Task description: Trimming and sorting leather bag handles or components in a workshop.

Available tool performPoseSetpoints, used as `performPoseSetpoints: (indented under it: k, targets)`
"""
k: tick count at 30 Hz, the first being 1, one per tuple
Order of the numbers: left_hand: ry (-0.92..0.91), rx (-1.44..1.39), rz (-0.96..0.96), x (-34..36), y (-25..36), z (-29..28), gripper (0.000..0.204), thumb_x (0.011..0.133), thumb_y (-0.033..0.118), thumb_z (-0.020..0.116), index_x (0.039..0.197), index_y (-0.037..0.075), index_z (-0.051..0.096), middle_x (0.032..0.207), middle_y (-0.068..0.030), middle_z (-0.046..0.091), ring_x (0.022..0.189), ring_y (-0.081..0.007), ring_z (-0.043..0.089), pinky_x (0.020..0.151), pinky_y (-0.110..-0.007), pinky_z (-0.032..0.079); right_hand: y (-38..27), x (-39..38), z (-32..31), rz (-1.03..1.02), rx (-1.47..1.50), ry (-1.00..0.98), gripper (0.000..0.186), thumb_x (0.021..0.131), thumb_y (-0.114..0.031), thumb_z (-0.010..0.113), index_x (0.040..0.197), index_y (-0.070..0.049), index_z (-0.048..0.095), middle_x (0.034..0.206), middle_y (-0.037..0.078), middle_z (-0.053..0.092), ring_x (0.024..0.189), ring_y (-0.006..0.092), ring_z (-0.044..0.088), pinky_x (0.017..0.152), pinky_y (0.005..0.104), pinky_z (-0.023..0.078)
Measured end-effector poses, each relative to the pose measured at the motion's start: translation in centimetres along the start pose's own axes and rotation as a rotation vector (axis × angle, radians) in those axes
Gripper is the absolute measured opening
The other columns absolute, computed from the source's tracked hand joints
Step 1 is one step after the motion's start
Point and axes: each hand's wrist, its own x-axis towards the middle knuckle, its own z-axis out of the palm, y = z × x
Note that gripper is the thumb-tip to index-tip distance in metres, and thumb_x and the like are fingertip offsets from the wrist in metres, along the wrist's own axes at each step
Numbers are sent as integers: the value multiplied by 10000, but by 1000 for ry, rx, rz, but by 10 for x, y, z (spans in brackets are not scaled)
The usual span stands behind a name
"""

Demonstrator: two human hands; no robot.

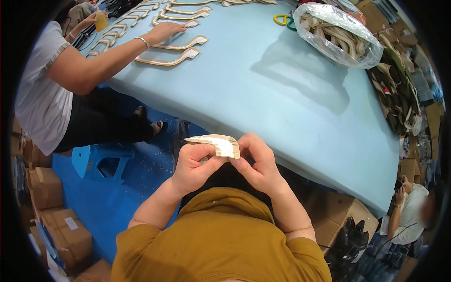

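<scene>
Between my two hands is a curved, beige-edged strip [224,144] with a white face, held in front of my chest, just off the table's near edge. My left hand [195,164] pinches its lower left side, thumb toward the middle. My right hand [257,160] grips the right end with thumb and fingers. Both hands are closed and nearly meet under the piece. What the strip is made for, I cannot tell. Similar curved strips [171,57] lie in rows on the light blue table [225,84] at the far left.
A co-worker's arm [112,61] reaches over the strips from the left. A clear plastic bag [329,35] of beige pieces stands at the far right, beside green-handled and yellow-handled scissors [283,20]. A blue stool [101,160] and cardboard boxes [66,232] sit at left.
</scene>
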Motion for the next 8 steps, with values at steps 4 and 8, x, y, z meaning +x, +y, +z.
performPoseSetpoints:
  k: [4,8]
  targets:
    - [-73,27,4,-1,-3,-5,110,838,47,579,894,-34,627,774,-28,608,685,-62,506,610,-209,419,4,-2,2,32,92,-12,126,806,-65,609,884,-16,522,833,59,498,700,147,511,622,249,440]
    - [-101,-24,-99,-6,-6,-8,109,844,47,569,898,-29,625,785,-21,595,672,-50,482,588,-198,402,11,-4,4,58,277,-33,148,811,-80,613,919,-35,522,874,45,505,736,150,515,661,245,444]
